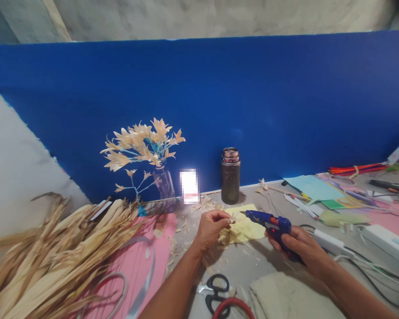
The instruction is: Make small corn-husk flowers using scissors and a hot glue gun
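Observation:
My right hand (294,243) is wrapped round the grip of a blue glue gun (269,223), whose nozzle points left. Pinched in the fingertips of my left hand (213,226) is a small pale petal piece (233,219), close to the nozzle but apart from it. Below both lies a yellow sheet of paper (252,235) strewn with pale scraps. Black-handled scissors (216,288) rest on the table in front of my left forearm, partly behind a red ring-shaped handle (234,303).
Dried corn husks (53,252) heap on the left over pink paper (159,248). Pale husk flowers (142,139) stand in a clear vase (165,181). A dark flask (230,179) stands uncapped by the blue partition (199,97). A power strip (385,243) and cables lie right.

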Demonstrator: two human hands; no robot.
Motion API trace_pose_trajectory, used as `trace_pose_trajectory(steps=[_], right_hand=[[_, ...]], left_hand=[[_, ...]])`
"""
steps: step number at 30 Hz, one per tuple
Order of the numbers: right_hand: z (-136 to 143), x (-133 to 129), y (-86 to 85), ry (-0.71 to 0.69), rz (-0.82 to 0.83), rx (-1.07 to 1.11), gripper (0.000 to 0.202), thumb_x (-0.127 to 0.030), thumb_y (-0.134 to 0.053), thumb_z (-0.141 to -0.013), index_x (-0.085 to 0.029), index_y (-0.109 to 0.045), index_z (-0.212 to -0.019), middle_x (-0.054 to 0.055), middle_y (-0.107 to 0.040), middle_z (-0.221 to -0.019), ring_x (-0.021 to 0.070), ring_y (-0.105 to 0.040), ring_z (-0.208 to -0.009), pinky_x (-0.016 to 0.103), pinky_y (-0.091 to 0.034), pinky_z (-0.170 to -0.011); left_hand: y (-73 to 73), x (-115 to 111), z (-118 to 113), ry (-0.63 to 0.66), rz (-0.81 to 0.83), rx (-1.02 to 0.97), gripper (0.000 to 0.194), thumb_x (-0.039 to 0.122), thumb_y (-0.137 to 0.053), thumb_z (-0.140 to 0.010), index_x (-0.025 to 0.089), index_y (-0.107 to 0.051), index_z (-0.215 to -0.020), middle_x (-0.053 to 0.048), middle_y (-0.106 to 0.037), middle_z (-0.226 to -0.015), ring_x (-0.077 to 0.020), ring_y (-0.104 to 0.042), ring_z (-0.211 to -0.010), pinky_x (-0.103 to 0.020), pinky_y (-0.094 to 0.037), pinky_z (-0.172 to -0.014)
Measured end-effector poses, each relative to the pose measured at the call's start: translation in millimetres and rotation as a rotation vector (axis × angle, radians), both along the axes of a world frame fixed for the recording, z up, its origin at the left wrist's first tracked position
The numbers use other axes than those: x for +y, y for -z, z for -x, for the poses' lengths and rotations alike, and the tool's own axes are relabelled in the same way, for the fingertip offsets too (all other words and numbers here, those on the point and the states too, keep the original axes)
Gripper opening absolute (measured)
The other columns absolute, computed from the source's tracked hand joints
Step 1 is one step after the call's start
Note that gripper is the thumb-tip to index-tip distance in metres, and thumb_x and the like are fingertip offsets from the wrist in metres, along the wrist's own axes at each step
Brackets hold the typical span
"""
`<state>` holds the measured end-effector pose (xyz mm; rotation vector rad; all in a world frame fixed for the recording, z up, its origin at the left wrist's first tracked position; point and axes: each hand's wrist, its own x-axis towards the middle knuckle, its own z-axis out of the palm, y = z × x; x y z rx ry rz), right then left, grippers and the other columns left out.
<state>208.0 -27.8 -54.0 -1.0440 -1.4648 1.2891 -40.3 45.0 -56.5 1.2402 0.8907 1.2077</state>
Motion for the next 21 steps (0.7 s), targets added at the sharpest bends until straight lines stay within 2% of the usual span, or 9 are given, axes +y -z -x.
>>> trace_pose_trajectory(steps=[7,13,17,21], right_hand=[[4.5,1.4,6.3,-0.004,0.012,-0.013,0.050,-0.063,-0.067,-0.080,-0.013,-0.070,-0.081,0.003,-0.059,-0.069,0.0115,-0.044,-0.055,0.023,-0.032,-0.050],[1.2,0.7,4.4,0.009,-0.011,0.005,0.055,-0.067,-0.065,-0.079,-0.012,-0.069,-0.078,0.004,-0.059,-0.069,0.0119,-0.044,-0.056,0.024,-0.033,-0.051],[4.3,0.5,6.3,-0.009,0.027,0.002,0.052,-0.066,-0.067,-0.078,-0.013,-0.069,-0.083,0.003,-0.058,-0.069,0.0119,-0.043,-0.055,0.024,-0.032,-0.050],[8.1,4.1,3.4,0.119,-0.052,-0.183,0.039,-0.055,-0.066,-0.082,-0.017,-0.067,-0.072,-0.002,-0.053,-0.059,0.0134,-0.043,-0.055,0.025,-0.031,-0.051]], left_hand=[[2.3,0.1,-1.7,0.001,0.005,-0.005,0.017,0.027,-0.085,-0.059,0.013,-0.076,-0.066,-0.008,-0.074,-0.069,-0.0149,-0.063,-0.058,-0.025,-0.047,-0.057],[5.4,1.5,-1.4,-0.003,0.013,-0.003,0.019,0.028,-0.086,-0.059,0.013,-0.077,-0.067,-0.009,-0.073,-0.068,-0.0149,-0.062,-0.057,-0.025,-0.047,-0.056],[4.5,0.6,-2.8,-0.005,0.010,-0.020,0.021,0.029,-0.087,-0.057,0.013,-0.076,-0.065,-0.008,-0.072,-0.067,-0.0149,-0.062,-0.057,-0.026,-0.048,-0.057],[2.1,-0.8,-3.2,-0.004,0.009,-0.026,0.019,0.028,-0.087,-0.058,0.014,-0.076,-0.065,-0.008,-0.072,-0.067,-0.0149,-0.062,-0.056,-0.026,-0.048,-0.055]])
